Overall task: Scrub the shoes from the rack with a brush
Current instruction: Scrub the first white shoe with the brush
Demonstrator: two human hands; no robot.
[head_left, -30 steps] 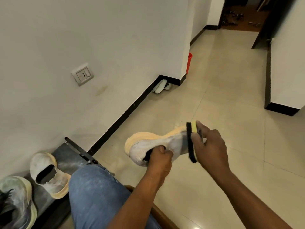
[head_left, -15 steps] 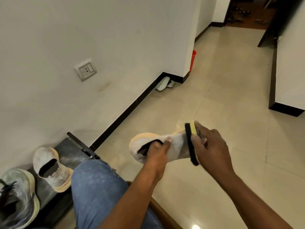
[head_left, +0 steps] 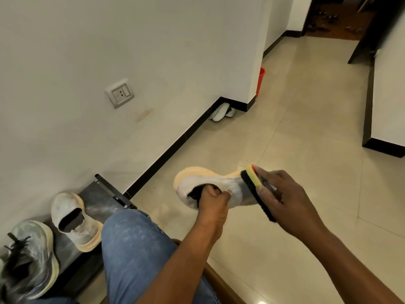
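A: Shoe (head_left: pixel 221 189) in the air over the floor (head_left: pixel 306 128), pale upper, peach sole turned up and away. Left hand (head_left: pixel 213 199) holds it at the collar, thumb curled over the rim of the opening, other fingers hidden.

B: Brush?

A: Brush (head_left: pixel 255 189) in the right hand (head_left: pixel 282 196), fingers wrapped over its back. Yellow body, dark bristles pressed against the shoe's side toward its far end. Bristles and fabric are touching.

B: So scrubbing is under way. How clean is that shoe?

A: Hard to grade. Upper looks greyish near the brush; cannot tell whether that is dirt, shadow or wet. I judge this shoe as mid-scrub, not finished.

B: What is left?

A: Rack (head_left: pixel 103 194) sits low by the wall at the person's left knee. Two more shoes on it: a pale slip-on (head_left: pixel 72 218) with a peach sole, the likely mate of the one in hand, dusty white film all over it; and a grey laced sneaker (head_left: pixel 28 257) just beside it at the frame's edge, also dusty. Both untouched by the look of them.

B: Anything already done?

A: A white pair (head_left: pixel 221 111) lies by the baseboard, well apart. Cannot say whether it belongs to this job. My estimate: first shoe in progress, at least two to go.
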